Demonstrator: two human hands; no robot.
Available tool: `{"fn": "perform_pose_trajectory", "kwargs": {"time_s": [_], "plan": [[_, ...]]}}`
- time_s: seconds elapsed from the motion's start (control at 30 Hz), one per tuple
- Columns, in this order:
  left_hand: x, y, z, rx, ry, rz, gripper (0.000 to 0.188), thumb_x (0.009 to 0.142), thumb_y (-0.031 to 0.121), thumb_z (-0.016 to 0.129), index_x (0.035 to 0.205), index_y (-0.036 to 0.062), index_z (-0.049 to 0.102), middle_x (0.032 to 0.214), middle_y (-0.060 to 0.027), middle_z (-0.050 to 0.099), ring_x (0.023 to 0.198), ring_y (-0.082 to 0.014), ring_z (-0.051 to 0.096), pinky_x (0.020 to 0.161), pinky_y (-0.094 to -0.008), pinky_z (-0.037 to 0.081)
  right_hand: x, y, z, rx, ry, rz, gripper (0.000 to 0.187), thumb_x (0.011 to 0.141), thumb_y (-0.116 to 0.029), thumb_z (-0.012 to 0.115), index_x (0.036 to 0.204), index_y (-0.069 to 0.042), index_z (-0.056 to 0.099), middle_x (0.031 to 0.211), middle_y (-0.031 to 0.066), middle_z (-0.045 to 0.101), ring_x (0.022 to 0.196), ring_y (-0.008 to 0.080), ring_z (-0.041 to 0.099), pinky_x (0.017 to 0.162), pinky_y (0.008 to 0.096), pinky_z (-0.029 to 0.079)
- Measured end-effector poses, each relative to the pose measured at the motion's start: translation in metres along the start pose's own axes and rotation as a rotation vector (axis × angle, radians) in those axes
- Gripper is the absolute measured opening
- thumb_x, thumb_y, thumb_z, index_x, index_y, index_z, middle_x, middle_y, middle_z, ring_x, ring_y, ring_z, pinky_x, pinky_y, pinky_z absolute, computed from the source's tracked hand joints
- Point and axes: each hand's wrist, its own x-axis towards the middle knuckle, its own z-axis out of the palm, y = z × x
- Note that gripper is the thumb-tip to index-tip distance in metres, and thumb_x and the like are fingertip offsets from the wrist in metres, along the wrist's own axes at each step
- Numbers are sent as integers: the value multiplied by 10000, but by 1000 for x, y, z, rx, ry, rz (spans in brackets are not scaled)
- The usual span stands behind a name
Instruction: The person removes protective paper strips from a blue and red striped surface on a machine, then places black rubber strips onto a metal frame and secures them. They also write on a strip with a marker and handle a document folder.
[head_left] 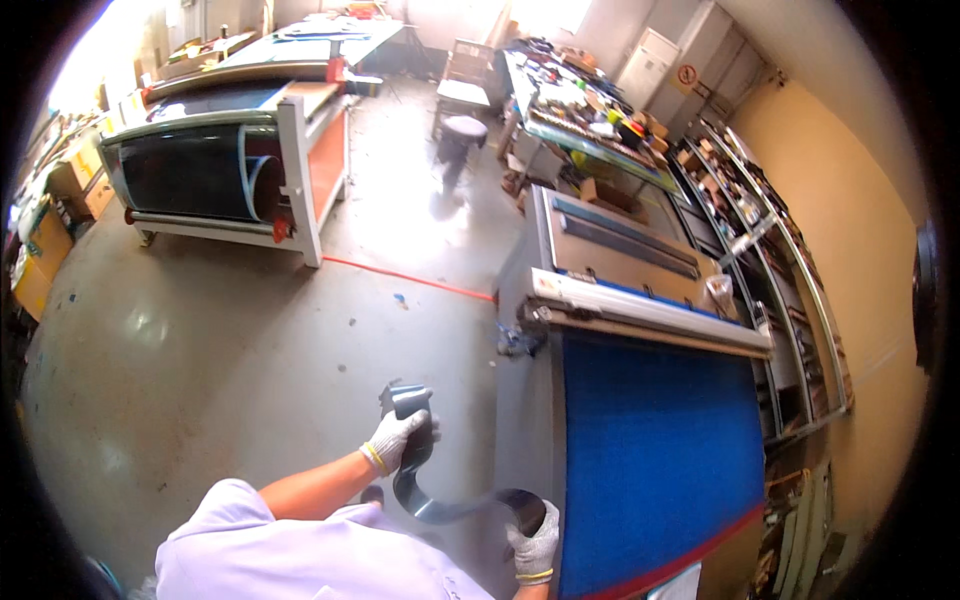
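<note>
Gripping a dark, curling strip of sheet material (pixel 425 490), both gloved hands are closed on it: the left hand (pixel 397 440) at its upper end, the right hand (pixel 535 548) at its lower end, toward four o'clock. The strip is held in the air over the concrete floor (pixel 200 350). At three o'clock lies the blue mat (pixel 655 460) of a tabletop machine. Carrying seems to be in hand; a steady two-handed hold is called for next.

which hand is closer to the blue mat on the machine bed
Right. The right hand, gripping one end of the dark strip, sits just beside the blue mat's left edge. The left hand holds the strip's other end, farther left over the floor.
</note>
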Motion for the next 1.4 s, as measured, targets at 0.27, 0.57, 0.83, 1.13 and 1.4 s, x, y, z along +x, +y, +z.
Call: {"fn": "perform_pose_trajectory", "kwargs": {"time_s": [0.27,0.57,0.83,1.13,1.4], "plan": [[86,120,-60,13,147,169,461,954,155,584,1391,118,441,982,-97,646,870,-223,649,816,-373,540,186,-54,125,217,-273,-220,606,618,-177,807,1144,-16,555,1009,98,614,924,216,602,857,343,491],[224,280,-36,-73,231,573,418,970,145,556,1374,103,453,958,-106,630,867,-238,631,826,-379,529,404,-141,228,205,-459,-422,639,706,-277,836,1213,-27,538,1035,100,615,949,230,588,863,357,483],[375,398,-18,-134,197,600,407,964,140,566,1353,80,461,960,-116,628,877,-248,633,828,-386,524,570,-165,314,323,-648,-361,587,719,-197,823,1201,-21,538,1006,99,630,899,191,602,800,321,507],[599,510,8,-50,-25,249,428,944,217,610,1341,131,476,991,-75,622,875,-230,636,775,-390,550,702,-197,360,-84,-254,-394,563,647,-206,788,1121,3,568,983,140,639,912,260,631,836,355,506],[806,531,66,60,-261,44,462,928,216,622,1346,129,447,940,-69,581,788,-190,587,720,-355,525,762,-237,351,-392,-77,-58,701,644,-413,798,1186,-43,552,1164,192,590,1095,376,566,949,427,460]]}}
